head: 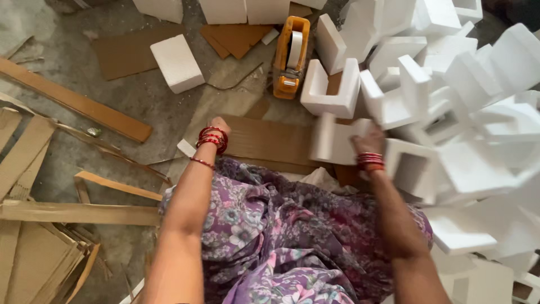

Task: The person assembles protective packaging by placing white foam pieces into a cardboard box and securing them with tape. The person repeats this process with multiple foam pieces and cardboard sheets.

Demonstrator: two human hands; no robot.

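My right hand (365,141) grips a white foam corner piece (333,139), blurred by motion, just above a flat brown cardboard sheet (270,141) on the floor. My left hand (218,125) presses down on the left end of that cardboard, fingers mostly hidden behind red bangles. Both forearms reach out over my purple flowered clothing (281,236).
A large heap of white foam corner pieces (461,101) fills the right side. An orange tape dispenser (291,56) lies ahead beside a foam U-piece (331,90). A white foam block (176,63) sits further left. Cardboard strips and stacked sheets (39,225) litter the concrete floor at left.
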